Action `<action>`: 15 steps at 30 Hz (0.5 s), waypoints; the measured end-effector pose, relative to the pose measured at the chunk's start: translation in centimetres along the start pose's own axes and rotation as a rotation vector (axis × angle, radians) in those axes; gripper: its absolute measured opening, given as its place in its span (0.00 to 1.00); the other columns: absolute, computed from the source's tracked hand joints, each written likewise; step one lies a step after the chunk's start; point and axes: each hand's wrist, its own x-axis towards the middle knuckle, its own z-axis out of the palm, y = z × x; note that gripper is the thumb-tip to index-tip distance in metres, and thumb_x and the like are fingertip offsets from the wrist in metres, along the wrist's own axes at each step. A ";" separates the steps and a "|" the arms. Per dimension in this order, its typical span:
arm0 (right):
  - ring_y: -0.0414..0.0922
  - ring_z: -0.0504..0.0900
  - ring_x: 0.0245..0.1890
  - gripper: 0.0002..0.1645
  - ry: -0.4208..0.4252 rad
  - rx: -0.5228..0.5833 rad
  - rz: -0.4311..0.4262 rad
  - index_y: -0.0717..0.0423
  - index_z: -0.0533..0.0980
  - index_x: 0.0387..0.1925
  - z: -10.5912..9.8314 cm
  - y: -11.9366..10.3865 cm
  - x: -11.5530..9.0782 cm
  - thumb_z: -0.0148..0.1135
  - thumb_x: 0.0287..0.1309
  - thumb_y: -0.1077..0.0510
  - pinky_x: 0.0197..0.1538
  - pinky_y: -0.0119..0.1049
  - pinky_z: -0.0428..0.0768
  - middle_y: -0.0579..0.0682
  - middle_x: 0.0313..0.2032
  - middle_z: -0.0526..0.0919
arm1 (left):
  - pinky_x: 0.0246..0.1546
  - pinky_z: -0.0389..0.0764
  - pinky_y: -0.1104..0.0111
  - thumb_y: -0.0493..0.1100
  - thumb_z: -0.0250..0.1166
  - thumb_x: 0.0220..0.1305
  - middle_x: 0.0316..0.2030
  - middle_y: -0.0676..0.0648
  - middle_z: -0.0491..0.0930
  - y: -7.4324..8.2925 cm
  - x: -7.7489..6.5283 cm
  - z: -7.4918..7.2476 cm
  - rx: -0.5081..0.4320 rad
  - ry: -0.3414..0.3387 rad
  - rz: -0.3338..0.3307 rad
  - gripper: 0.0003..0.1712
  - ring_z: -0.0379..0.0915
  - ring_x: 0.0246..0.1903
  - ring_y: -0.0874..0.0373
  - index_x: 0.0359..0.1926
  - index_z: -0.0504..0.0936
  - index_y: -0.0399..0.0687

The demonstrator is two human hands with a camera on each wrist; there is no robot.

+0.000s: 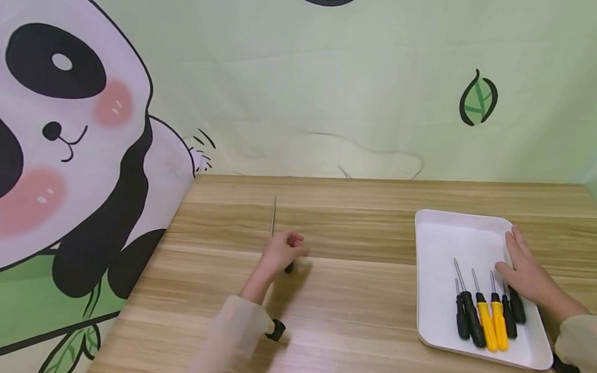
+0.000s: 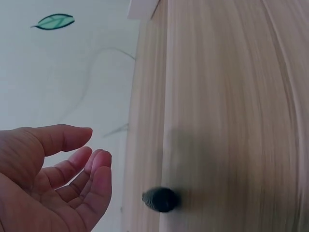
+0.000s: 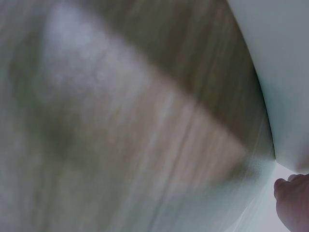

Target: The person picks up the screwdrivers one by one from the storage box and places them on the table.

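Observation:
In the head view my left hand (image 1: 280,251) is above a screwdriver on the wooden table, hiding its middle. Its thin metal shaft (image 1: 273,217) extends beyond the hand, and the end of its black handle (image 1: 290,267) shows below. The left wrist view has the black handle (image 2: 161,199) apart from my loosely bent fingers, which hold nothing. At the right, my right hand (image 1: 526,269) rests on the side rim of a white tray (image 1: 440,240), fingers extended outside and thumb over the inside. Several screwdrivers lie in the tray, including black ones (image 1: 473,327) and yellow ones (image 1: 499,325).
The wooden table (image 1: 352,303) runs back to a pale green wall covering (image 1: 375,90) printed with leaves. A large printed panda (image 1: 86,148) covers the left side. A dark wrist strap (image 1: 275,330) shows at my left sleeve.

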 end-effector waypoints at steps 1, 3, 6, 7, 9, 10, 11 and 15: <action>0.62 0.25 0.64 0.41 0.000 0.000 0.002 0.74 0.30 0.62 0.0 0.0 0.0 0.39 0.60 0.57 0.60 0.62 0.34 0.65 0.64 0.21 | 0.34 0.71 0.70 0.40 0.65 0.49 0.32 0.48 0.77 0.1 -0.1 0.1 -0.007 -0.007 0.008 0.16 0.71 0.34 0.57 0.41 0.77 0.40; 0.62 0.25 0.64 0.41 -0.001 0.003 0.004 0.74 0.30 0.62 0.0 0.0 0.0 0.39 0.60 0.57 0.60 0.62 0.34 0.65 0.64 0.21 | 0.33 0.71 0.71 0.39 0.65 0.49 0.33 0.46 0.77 0.5 -0.2 0.3 -0.022 -0.019 0.028 0.17 0.71 0.34 0.57 0.42 0.76 0.39; 0.62 0.25 0.64 0.41 -0.001 0.007 0.004 0.74 0.31 0.62 0.0 -0.1 0.0 0.40 0.60 0.57 0.60 0.62 0.34 0.65 0.64 0.21 | 0.30 0.71 0.72 0.38 0.65 0.49 0.33 0.45 0.77 0.9 -0.3 0.7 -0.059 -0.037 0.044 0.18 0.71 0.34 0.56 0.42 0.76 0.37; 0.62 0.25 0.64 0.41 0.000 0.008 0.003 0.74 0.31 0.62 0.0 -0.1 0.0 0.39 0.60 0.57 0.60 0.62 0.34 0.65 0.64 0.21 | 0.30 0.71 0.73 0.38 0.65 0.49 0.33 0.44 0.77 1.0 -0.3 0.8 -0.070 -0.042 0.046 0.18 0.71 0.34 0.56 0.42 0.76 0.37; 0.62 0.25 0.64 0.41 0.001 0.008 0.001 0.74 0.31 0.62 0.0 -0.1 -0.1 0.39 0.60 0.57 0.60 0.62 0.34 0.66 0.64 0.22 | 0.29 0.71 0.73 0.38 0.65 0.49 0.34 0.45 0.77 1.3 -0.4 0.9 -0.082 -0.054 0.044 0.17 0.71 0.33 0.57 0.42 0.76 0.38; 0.62 0.25 0.64 0.41 0.000 0.009 0.003 0.74 0.31 0.62 0.0 -0.1 0.0 0.39 0.60 0.57 0.60 0.62 0.34 0.65 0.64 0.22 | 0.28 0.71 0.73 0.38 0.65 0.49 0.34 0.45 0.77 1.4 -0.4 1.0 -0.090 -0.061 0.045 0.17 0.71 0.32 0.57 0.42 0.76 0.38; 0.62 0.25 0.64 0.41 0.001 0.007 0.003 0.74 0.31 0.62 0.0 -0.1 0.0 0.39 0.60 0.57 0.60 0.62 0.34 0.66 0.64 0.22 | 0.28 0.72 0.73 0.38 0.65 0.50 0.34 0.44 0.77 1.5 -0.4 1.1 -0.095 -0.067 0.046 0.17 0.71 0.32 0.57 0.42 0.76 0.38; 0.62 0.25 0.64 0.41 0.001 0.010 0.002 0.74 0.30 0.62 0.0 0.0 0.0 0.39 0.60 0.57 0.60 0.62 0.34 0.66 0.64 0.21 | 0.27 0.74 0.73 0.38 0.63 0.51 0.35 0.43 0.77 1.9 -0.4 1.6 -0.132 -0.110 0.059 0.16 0.71 0.30 0.59 0.43 0.76 0.38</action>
